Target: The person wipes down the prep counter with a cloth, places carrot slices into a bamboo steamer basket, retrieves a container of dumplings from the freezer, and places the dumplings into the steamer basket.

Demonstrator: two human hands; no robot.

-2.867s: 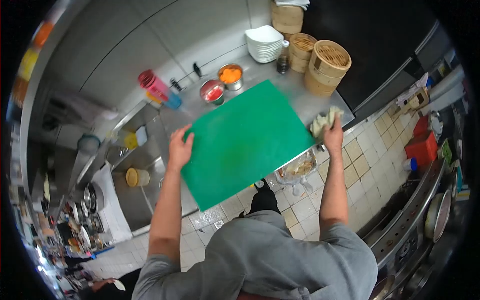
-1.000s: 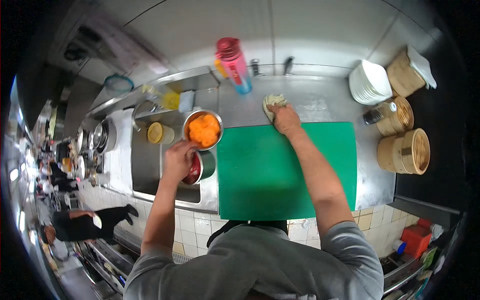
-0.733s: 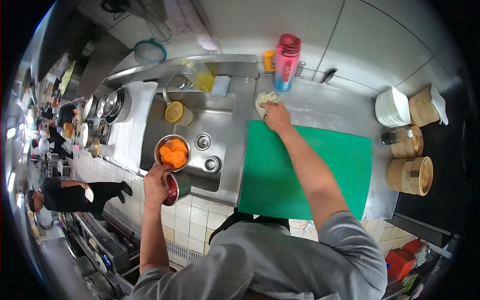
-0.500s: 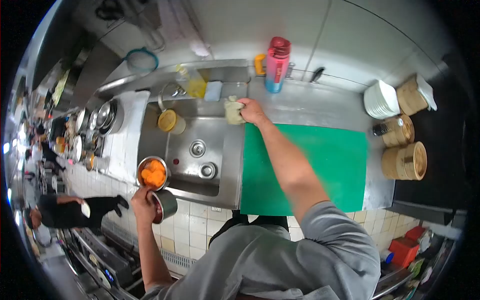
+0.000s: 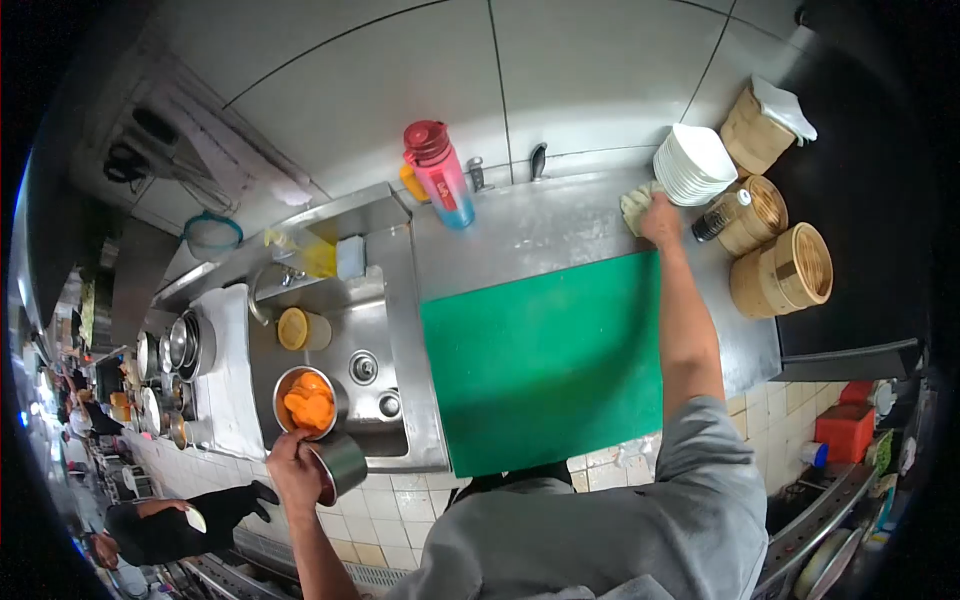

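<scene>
R hand point(image 5: 660, 222) is closed on the pale cloth point(image 5: 634, 208), which is on the worktop point(image 5: 540, 240), just past far R corner of the green board point(image 5: 540, 370). L hand point(image 5: 294, 468) grips 2 metal pots point(image 5: 345, 466), L of the board; 1 pot is w/ orange pieces point(image 5: 310, 403).

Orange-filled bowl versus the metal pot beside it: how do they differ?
The orange-filled bowl opens toward the camera; the metal pot shows mostly its outer wall. The bowl holds orange pieces; the pot shows only a red sliver inside. Both are shiny metal, in the left hand.
</scene>
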